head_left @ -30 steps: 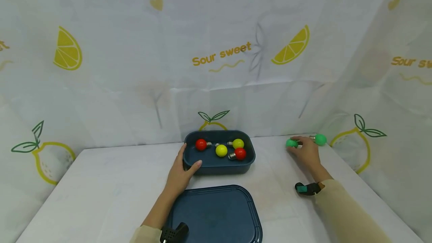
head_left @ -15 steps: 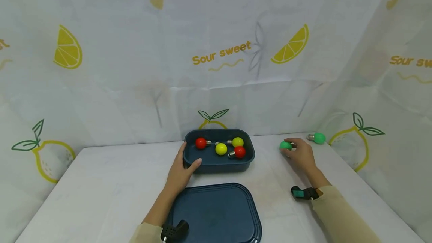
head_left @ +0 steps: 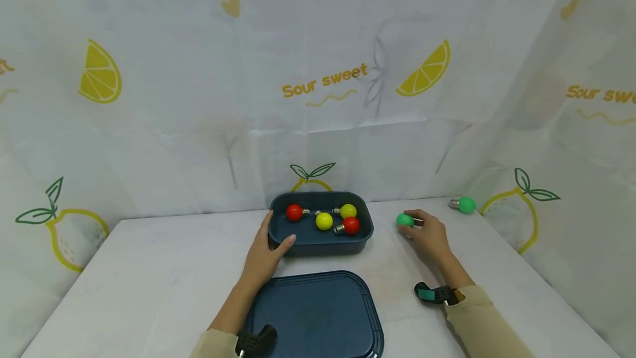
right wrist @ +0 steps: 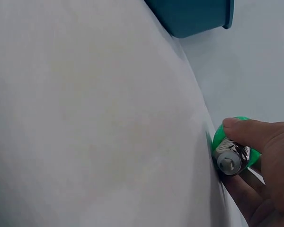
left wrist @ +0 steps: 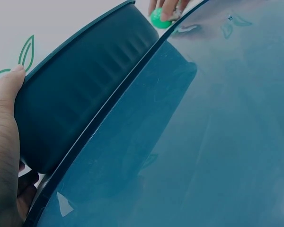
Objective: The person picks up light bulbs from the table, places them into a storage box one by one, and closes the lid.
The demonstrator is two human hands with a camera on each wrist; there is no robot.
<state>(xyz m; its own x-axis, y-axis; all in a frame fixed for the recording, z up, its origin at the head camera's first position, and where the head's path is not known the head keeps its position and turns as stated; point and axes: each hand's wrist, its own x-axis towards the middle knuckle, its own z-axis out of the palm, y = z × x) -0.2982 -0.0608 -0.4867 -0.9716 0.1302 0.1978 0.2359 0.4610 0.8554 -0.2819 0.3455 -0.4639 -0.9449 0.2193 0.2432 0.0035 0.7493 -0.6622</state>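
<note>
My right hand [head_left: 428,236] pinches a green light bulb [head_left: 404,220], held low over the table to the right of the dark blue box. In the right wrist view, the thumb lies on the bulb [right wrist: 232,160], whose metal screw base faces the camera. My left hand [head_left: 263,256] grips the front left corner of the box [head_left: 325,249], thumb at the front and fingers along the left side. Inside lie two red bulbs [head_left: 294,212] and two yellow bulbs [head_left: 324,221]. A second green bulb [head_left: 466,205] rests at the table's back right corner.
A flat dark blue lid [head_left: 318,314] lies in front of the box, partly under my left forearm. White cloth covers the table [head_left: 164,275]. Directly behind the box and along the right side hangs a lemon-print curtain [head_left: 199,98].
My right hand has carried its green bulb leftward toward the box, away from the other green bulb. The left hand stays on the box.
</note>
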